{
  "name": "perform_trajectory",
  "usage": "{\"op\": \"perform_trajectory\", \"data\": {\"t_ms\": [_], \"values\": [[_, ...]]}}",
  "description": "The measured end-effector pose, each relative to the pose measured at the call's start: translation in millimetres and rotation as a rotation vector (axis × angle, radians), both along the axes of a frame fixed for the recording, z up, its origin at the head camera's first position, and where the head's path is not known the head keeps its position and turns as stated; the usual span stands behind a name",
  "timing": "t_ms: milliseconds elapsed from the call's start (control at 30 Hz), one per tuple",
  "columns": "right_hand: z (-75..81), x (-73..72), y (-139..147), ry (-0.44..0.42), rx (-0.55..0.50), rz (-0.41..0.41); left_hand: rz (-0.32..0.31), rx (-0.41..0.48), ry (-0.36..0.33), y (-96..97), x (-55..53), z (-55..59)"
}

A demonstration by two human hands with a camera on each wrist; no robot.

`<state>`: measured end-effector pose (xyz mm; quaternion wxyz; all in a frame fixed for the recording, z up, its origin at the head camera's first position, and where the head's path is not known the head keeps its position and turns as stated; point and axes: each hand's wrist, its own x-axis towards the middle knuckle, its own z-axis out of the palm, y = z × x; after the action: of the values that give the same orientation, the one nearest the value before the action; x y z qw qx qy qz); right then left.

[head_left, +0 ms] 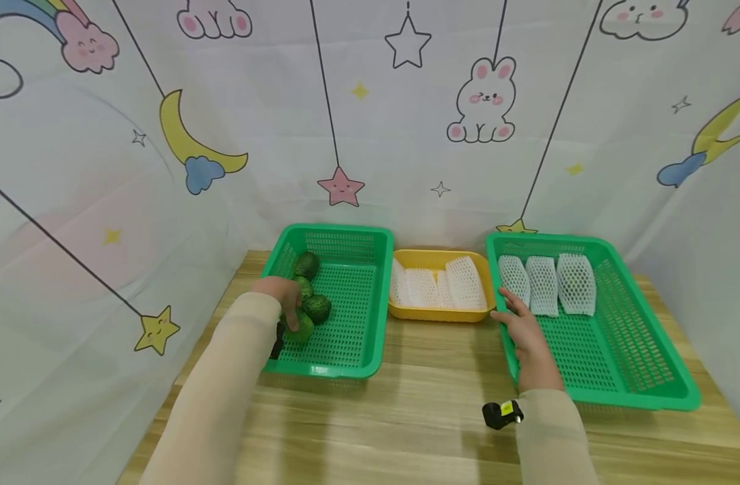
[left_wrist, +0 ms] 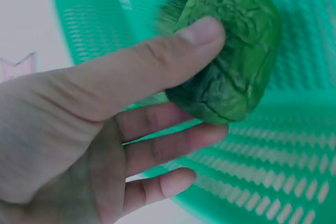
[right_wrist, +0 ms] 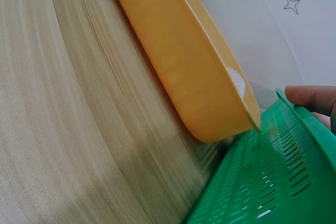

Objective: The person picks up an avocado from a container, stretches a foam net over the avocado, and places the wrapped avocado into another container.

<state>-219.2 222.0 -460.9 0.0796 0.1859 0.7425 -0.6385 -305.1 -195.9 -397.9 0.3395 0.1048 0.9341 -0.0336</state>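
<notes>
My left hand (head_left: 280, 294) reaches into the left green basket (head_left: 379, 316). Its thumb and fingers pinch a wrinkled green avocado (left_wrist: 236, 51), its thumb lying across the skin. Several more avocados, among them a darker one (head_left: 307, 265), lie along that basket's left side. My right hand (head_left: 523, 331) rests at the near-left rim of the right green basket (head_left: 661, 350), fingers loosely extended and holding nothing. In the right wrist view, its thumb (right_wrist: 310, 97) lies at the basket's rim. Three white foam net sleeves (head_left: 542, 286) lie at the back of that basket.
Between the two baskets stands a yellow tray (head_left: 439, 314) with several white foam net sleeves (head_left: 465, 283) in it. All stand on a wood-grain table (head_left: 430, 397). Behind them hangs a white curtain (head_left: 273, 135) printed with stars, rabbits and moons.
</notes>
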Motion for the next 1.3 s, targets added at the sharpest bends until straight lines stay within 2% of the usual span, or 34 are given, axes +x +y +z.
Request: {"op": "perform_trajectory", "data": {"t_ms": [67,167,267,433,533,700,833,967,1100,1200,1300], "values": [[0.3,-0.4,0,0.004,0.002,0.005,0.015,0.105,-0.008,1.8,5.0,9.7],[0.3,-0.8,1,0.013,0.009,0.015,0.036,0.238,0.006,2.9,3.8,11.7],[-0.9,0.2,1,0.013,0.014,0.026,0.004,0.391,0.083,6.7,10.2,14.7],[-4.3,4.2,1,-0.011,0.012,0.033,-0.025,0.684,0.233,23.7,32.7,20.8],[-5.4,5.0,1,-0.004,0.014,0.029,-0.022,0.802,0.305,37.1,45.1,21.4],[-3.9,2.7,1,-0.001,0.017,0.017,0.004,0.902,0.405,60.9,56.3,17.6],[-1.0,0.5,2,0.002,0.018,0.019,0.021,0.974,0.475,81.8,58.6,10.8],[0.9,0.4,3,0.018,0.020,0.034,0.075,1.044,0.523,106.9,61.0,0.0],[1.0,0.0,3,0.024,0.015,0.037,0.127,1.083,0.531,132.8,69.0,-9.5],[0.0,-0.2,2,0.026,0.011,0.027,0.141,1.075,0.525,149.6,74.9,-16.6],[-1.1,-0.1,2,0.024,0.012,0.020,0.146,1.027,0.511,164.7,78.9,-25.4]]}}
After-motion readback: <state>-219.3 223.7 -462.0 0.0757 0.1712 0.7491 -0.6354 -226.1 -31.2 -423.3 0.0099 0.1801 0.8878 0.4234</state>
